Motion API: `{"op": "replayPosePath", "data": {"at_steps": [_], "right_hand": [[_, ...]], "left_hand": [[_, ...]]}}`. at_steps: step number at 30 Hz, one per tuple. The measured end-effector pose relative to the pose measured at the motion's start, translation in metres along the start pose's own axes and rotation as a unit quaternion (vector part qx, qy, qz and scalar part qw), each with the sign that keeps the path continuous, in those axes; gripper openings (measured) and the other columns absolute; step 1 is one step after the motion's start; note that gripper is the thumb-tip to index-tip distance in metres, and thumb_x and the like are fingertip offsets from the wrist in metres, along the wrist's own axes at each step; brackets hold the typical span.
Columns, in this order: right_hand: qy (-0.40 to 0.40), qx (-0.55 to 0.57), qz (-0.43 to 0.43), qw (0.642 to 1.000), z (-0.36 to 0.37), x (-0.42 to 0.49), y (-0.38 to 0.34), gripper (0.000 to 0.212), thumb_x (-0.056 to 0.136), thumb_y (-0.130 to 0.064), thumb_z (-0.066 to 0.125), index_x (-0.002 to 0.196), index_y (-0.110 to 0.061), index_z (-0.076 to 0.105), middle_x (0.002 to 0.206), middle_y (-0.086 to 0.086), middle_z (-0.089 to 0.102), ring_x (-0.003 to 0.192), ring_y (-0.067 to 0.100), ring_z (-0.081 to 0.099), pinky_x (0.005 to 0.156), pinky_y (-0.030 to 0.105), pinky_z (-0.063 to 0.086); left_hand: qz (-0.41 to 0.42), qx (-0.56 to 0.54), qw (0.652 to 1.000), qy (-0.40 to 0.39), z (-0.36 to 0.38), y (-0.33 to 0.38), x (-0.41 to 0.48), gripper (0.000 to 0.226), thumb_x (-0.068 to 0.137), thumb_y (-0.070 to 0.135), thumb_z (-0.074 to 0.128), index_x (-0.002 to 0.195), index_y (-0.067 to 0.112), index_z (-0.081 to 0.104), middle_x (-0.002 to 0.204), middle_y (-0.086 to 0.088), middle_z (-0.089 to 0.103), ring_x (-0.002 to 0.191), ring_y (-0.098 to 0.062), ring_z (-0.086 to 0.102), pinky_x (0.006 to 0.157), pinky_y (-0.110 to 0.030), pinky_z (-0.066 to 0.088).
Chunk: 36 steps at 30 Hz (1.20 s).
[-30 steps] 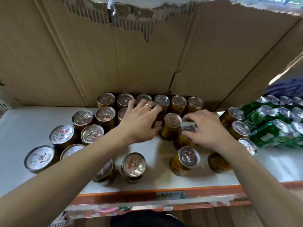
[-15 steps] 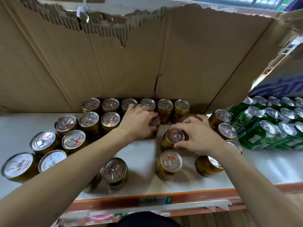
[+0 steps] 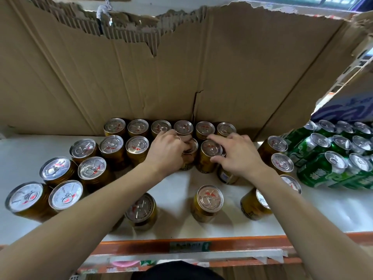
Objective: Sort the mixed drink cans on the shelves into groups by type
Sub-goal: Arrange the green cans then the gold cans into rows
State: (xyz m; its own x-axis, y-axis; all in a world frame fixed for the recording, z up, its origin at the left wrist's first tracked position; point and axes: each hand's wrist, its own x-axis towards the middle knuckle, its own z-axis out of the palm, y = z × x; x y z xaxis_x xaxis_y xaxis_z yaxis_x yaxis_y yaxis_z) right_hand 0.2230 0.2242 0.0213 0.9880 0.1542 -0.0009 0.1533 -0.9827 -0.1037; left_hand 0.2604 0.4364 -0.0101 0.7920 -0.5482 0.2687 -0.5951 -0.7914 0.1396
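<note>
Judging from the crowding, a neighbouring gold can could be toppled while one gold can is gripped by the left hand and another by the right hand.

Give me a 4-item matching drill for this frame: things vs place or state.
Things:
1. left hand
2. right hand
3. green cans
4. cardboard

Place or state:
A. stands behind the back row, top edge torn
B. packed at the shelf's right end
C. fingers curled on a gold can in the second row
D. fingers on the top of a gold can, right of centre

Pairs: 1-C, 2-D, 3-B, 4-A
</note>
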Motion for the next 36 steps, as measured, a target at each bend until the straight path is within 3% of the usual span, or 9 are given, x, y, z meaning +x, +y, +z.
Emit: {"op": "replayPosePath", "data": {"at_steps": [3, 7, 12, 15, 18, 23, 29, 33, 36], "right_hand": [[0.025, 0.001, 0.027, 0.999, 0.003, 0.000, -0.006, 0.059, 0.090, -0.049, 0.064, 0.143, -0.035, 0.043, 0.125, 0.010, 0.061, 0.126, 0.026, 0.045, 0.103, 0.040, 0.032], [0.039, 0.035, 0.045, 0.998, 0.004, -0.006, -0.005, 0.058, 0.088, -0.051, 0.066, 0.139, -0.031, 0.046, 0.132, 0.006, 0.059, 0.129, 0.025, 0.045, 0.105, 0.040, 0.033], [-0.027, 0.076, 0.110, 0.991, 0.007, -0.032, 0.020, 0.083, 0.077, -0.062, 0.069, 0.146, -0.031, 0.036, 0.147, 0.000, 0.047, 0.132, 0.032, 0.041, 0.108, 0.046, 0.038], [-0.067, 0.058, 0.128, 0.988, 0.009, -0.037, 0.032, 0.078, 0.072, -0.060, 0.073, 0.137, -0.026, 0.046, 0.133, 0.005, 0.056, 0.121, 0.031, 0.051, 0.100, 0.042, 0.044], [-0.065, 0.065, 0.124, 0.988, 0.009, -0.032, 0.032, 0.068, 0.074, -0.050, 0.077, 0.131, -0.022, 0.052, 0.126, 0.006, 0.059, 0.118, 0.029, 0.053, 0.095, 0.040, 0.047], [-0.046, 0.073, 0.128, 0.988, 0.011, -0.016, 0.031, 0.058, 0.075, -0.043, 0.080, 0.122, -0.017, 0.058, 0.120, 0.009, 0.065, 0.112, 0.030, 0.058, 0.089, 0.036, 0.047], [-0.007, 0.111, 0.114, 0.987, 0.012, -0.019, 0.036, 0.053, 0.077, -0.039, 0.081, 0.121, -0.016, 0.060, 0.113, 0.010, 0.067, 0.106, 0.031, 0.059, 0.088, 0.037, 0.044], [0.035, 0.116, 0.122, 0.985, 0.015, -0.018, 0.036, 0.053, 0.078, -0.036, 0.081, 0.121, -0.012, 0.061, 0.113, 0.015, 0.067, 0.107, 0.036, 0.059, 0.087, 0.039, 0.043], [0.031, 0.123, 0.143, 0.982, 0.017, -0.015, 0.032, 0.060, 0.078, -0.034, 0.082, 0.126, -0.007, 0.058, 0.119, 0.020, 0.064, 0.111, 0.038, 0.057, 0.093, 0.042, 0.043]], "left_hand": [[-0.002, 0.009, 1.000, -0.002, 0.002, 0.001, -0.002, 0.029, 0.070, 0.035, 0.073, 0.096, 0.024, 0.079, 0.096, 0.002, 0.076, 0.087, -0.030, 0.062, 0.081, -0.037, 0.048], [-0.029, -0.008, 0.999, -0.037, -0.002, 0.002, -0.003, 0.036, 0.075, 0.031, 0.076, 0.110, 0.024, 0.076, 0.110, 0.000, 0.075, 0.100, -0.032, 0.062, 0.091, -0.042, 0.047], [-0.018, -0.033, 0.998, -0.053, -0.012, 0.004, -0.014, 0.046, 0.087, 0.042, 0.067, 0.131, 0.028, 0.062, 0.139, 0.010, 0.059, 0.126, -0.025, 0.052, 0.108, -0.043, 0.035], [-0.012, -0.068, 0.996, -0.061, -0.026, 0.015, -0.026, 0.052, 0.090, 0.056, 0.056, 0.133, 0.027, 0.059, 0.138, 0.008, 0.059, 0.129, -0.022, 0.049, 0.110, -0.041, 0.031], [0.022, -0.110, 0.984, -0.139, -0.043, 0.040, -0.036, 0.062, 0.086, 0.072, 0.048, 0.133, 0.032, 0.058, 0.131, 0.008, 0.062, 0.125, -0.019, 0.051, 0.107, -0.037, 0.033], [0.073, -0.029, 0.970, -0.232, -0.040, 0.065, -0.055, 0.084, 0.076, 0.079, 0.056, 0.143, 0.031, 0.042, 0.138, 0.004, 0.053, 0.122, -0.022, 0.052, 0.101, -0.037, 0.038], [0.008, -0.038, 0.983, -0.179, -0.053, 0.036, -0.082, 0.076, 0.087, 0.079, 0.035, 0.149, 0.034, 0.034, 0.149, 0.011, 0.043, 0.130, -0.015, 0.043, 0.105, -0.037, 0.033], [-0.075, -0.025, 0.986, -0.146, -0.064, -0.005, -0.111, 0.078, 0.082, 0.079, 0.017, 0.136, 0.033, 0.051, 0.136, 0.014, 0.055, 0.122, -0.014, 0.050, 0.099, -0.036, 0.036], [-0.115, -0.035, 0.986, -0.118, -0.071, -0.032, -0.132, 0.073, 0.081, 0.077, 0.025, 0.125, 0.032, 0.061, 0.128, 0.015, 0.060, 0.116, -0.015, 0.054, 0.099, -0.037, 0.035]]}}
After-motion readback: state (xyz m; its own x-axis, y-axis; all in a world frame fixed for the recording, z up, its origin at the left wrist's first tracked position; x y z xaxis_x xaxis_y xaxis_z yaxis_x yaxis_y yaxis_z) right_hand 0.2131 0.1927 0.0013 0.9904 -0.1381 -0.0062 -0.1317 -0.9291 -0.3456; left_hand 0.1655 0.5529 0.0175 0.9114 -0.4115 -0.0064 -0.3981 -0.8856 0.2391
